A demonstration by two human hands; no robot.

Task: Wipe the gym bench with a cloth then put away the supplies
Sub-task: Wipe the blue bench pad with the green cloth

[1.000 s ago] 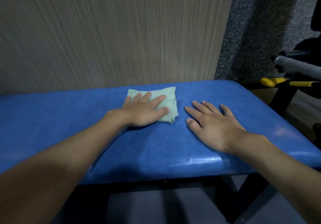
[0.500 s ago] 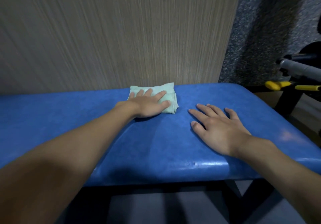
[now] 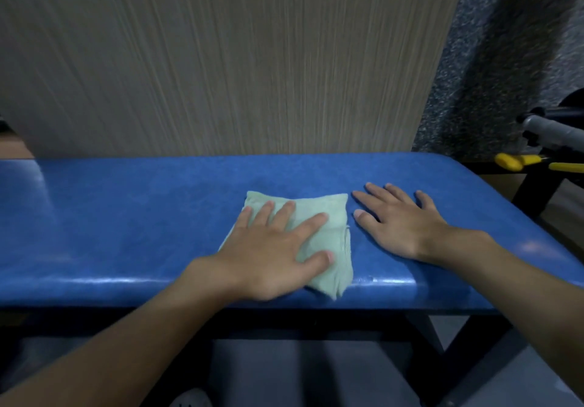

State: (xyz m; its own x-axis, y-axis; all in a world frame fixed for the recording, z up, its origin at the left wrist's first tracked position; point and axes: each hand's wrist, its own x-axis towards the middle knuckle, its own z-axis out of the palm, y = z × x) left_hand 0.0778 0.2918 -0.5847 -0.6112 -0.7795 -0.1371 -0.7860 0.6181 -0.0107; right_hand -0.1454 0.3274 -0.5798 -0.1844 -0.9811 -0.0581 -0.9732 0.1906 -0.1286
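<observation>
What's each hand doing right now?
Left hand: open, flat, pressing the cloth onto the bench.
Right hand: open, flat on the bench, holding nothing.

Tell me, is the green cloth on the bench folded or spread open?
Folded: the cloth shows stacked layers along its right edge, under the flat left hand.

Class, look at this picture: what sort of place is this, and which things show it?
Probably a gym or workout room: a padded blue bench on a dark metal frame, a grey bar at the right, and yellow handles beside it.
</observation>
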